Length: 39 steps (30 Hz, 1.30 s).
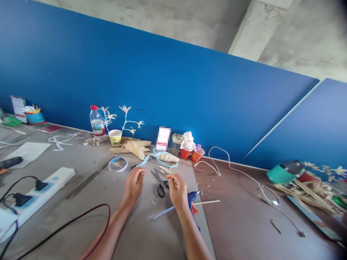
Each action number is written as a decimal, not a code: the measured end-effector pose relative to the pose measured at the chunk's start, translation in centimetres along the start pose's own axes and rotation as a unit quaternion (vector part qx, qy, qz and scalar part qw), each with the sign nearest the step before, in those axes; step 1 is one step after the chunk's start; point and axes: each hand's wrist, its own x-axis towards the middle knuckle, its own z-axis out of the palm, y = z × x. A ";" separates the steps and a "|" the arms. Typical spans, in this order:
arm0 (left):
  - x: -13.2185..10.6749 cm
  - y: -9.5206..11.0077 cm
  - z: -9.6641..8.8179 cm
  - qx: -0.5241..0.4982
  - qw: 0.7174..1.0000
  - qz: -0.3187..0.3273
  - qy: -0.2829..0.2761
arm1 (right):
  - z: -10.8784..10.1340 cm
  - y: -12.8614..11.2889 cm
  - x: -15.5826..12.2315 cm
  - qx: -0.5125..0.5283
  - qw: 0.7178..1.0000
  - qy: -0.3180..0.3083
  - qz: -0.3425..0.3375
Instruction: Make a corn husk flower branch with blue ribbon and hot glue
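My left hand [134,185] is raised over the grey table with its fingers curled together. Anything in them is hidden or too small to see. To the right, my right hand [178,189] has thumb and forefinger drawn together, and I cannot make out what is between them. Between my hands lie black-handled scissors [160,186], partly behind the right fingers. Pale dried husk pieces [165,169] lie just beyond them. Under my right wrist rests a blue glue gun [192,196] beside a thin pale stick [208,202]. Light-blue ribbon [155,154] and a tape roll [118,164] lie farther back.
A yellow cup [115,137] with husk flowers and a water bottle [97,122] stand by the blue partition [162,79]. Red cups [197,154] are at the back. A power strip [40,198] and dark cable [78,216] lie left; a white cable [238,171] crosses the right.
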 end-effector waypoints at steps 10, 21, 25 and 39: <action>0.2 0.2 0.6 -0.260 0.938 -0.227 -0.010 | 0.9 -0.7 -0.7 -0.001 1.000 -0.007 0.002; 1.0 -0.7 -0.8 -0.101 0.975 -0.191 0.059 | 1.4 -0.8 -0.8 -0.003 1.000 -0.015 0.013; 1.6 -1.9 -1.7 -0.094 0.962 -0.213 0.145 | 1.3 -0.9 -0.9 -0.007 1.000 -0.020 -0.012; 0.2 -3.6 -0.4 0.383 0.920 -0.010 -0.079 | 1.4 -0.2 -0.9 -0.075 0.996 -0.014 -0.049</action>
